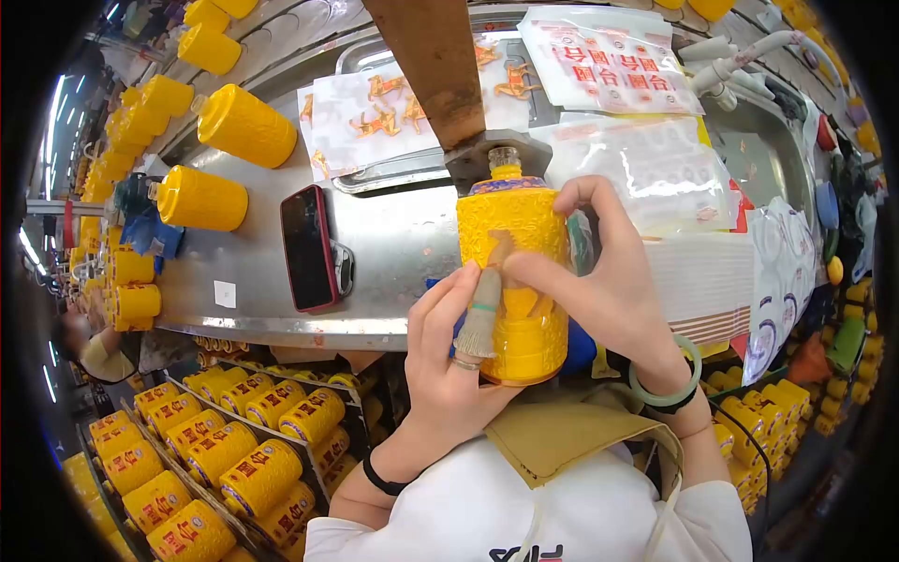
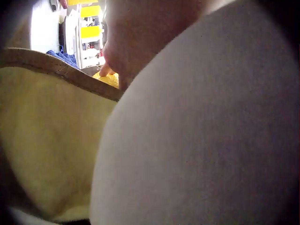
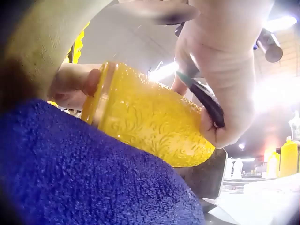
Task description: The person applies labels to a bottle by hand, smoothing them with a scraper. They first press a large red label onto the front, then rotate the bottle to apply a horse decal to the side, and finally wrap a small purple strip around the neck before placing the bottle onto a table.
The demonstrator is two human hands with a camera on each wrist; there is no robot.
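Head view: yellow bottle (image 1: 521,225) clasped round shoulder by right grip (image 1: 609,290), brush (image 1: 480,318) pinched in left grip (image 1: 445,365); likely heavy, glossy, breakable, best held round embossed belly.

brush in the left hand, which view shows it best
The head view: the brush shows plainly, held by the left hand against the yellow bottle. The left wrist view shows mostly cloth, no brush; the right wrist view shows the bottle, no brush.
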